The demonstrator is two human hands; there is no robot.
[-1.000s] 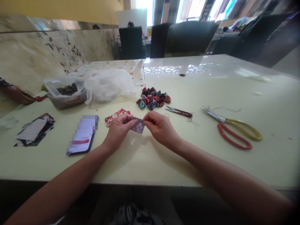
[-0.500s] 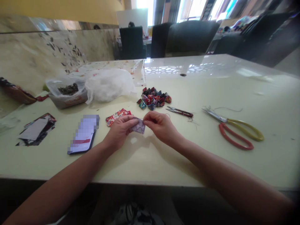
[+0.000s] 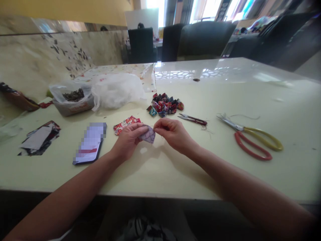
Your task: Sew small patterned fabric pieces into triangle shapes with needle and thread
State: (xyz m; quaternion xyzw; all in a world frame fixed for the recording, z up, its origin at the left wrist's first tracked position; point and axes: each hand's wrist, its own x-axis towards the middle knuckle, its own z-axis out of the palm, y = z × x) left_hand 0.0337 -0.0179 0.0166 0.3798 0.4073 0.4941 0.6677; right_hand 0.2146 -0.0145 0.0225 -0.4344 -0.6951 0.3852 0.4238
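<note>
Near the middle of the table, my left hand (image 3: 129, 139) pinches a small folded piece of pale lilac cloth (image 3: 148, 135) between thumb and fingers. Close by its right edge, my right hand (image 3: 173, 134) has thumb and forefinger pressed together on a thin thread (image 3: 162, 137), a bit of which loops below the fingertips. Whether a needle is in that pinch is too small to make out. Red floral cloth pieces (image 3: 125, 124) lie just behind my left hand. Beyond my hands is a pile of small stitched cloth pieces (image 3: 165, 105) in several colours.
Thread snips (image 3: 193, 119) and large scissors (image 3: 250, 135) with red and yellow handles lie to the right. On the left are a phone (image 3: 90, 144) and a stack of cloth scraps (image 3: 40, 139). Behind stand an open bag of dark dried bits (image 3: 74, 100) and a white stuffing bag (image 3: 117, 90).
The lilac cloth has turned slightly in my left fingers and shows a rounder edge. My right hand stays close to it, with the thread loop now visible below its fingertips.
</note>
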